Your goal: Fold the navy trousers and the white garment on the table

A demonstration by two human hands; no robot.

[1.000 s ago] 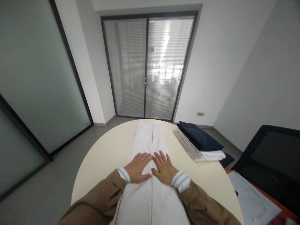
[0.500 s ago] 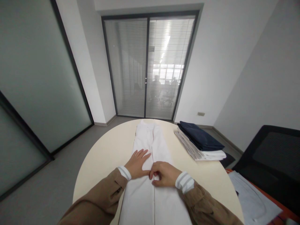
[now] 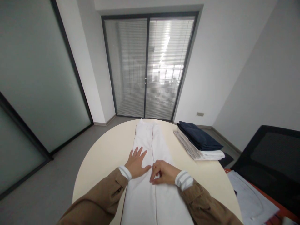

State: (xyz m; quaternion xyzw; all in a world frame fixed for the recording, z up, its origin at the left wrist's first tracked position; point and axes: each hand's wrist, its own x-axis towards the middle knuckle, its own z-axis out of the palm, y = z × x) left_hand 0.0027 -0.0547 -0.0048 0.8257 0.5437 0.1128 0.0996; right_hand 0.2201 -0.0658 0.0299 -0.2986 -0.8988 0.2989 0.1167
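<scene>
A long white garment (image 3: pixel 140 197) lies lengthwise over the round table, narrowing toward the far edge. A seam or meeting edge runs down its middle. My left hand (image 3: pixel 137 164) rests flat on its left part, fingers spread, thumb pointing at the middle line. Just to the right, my right hand (image 3: pixel 165 172) is closed in a pinch on the edge of the garment at that line. The thumb and index finger meet there; the other fingers are curled. Brown sleeves with striped cuffs cover both wrists.
The cream round table (image 3: pixel 100 156) carries a stack of folded clothes at the right, with a navy piece (image 3: pixel 199 136) over white and beige ones (image 3: pixel 187 147). A black mesh chair (image 3: pixel 274 156) and a pale sheet or bag (image 3: pixel 253 197) stand beyond the table's right edge.
My left hand has spread its fingers wider and shifted slightly left and away from the right hand. The right thumb and index finger have come together on the garment's edge.
</scene>
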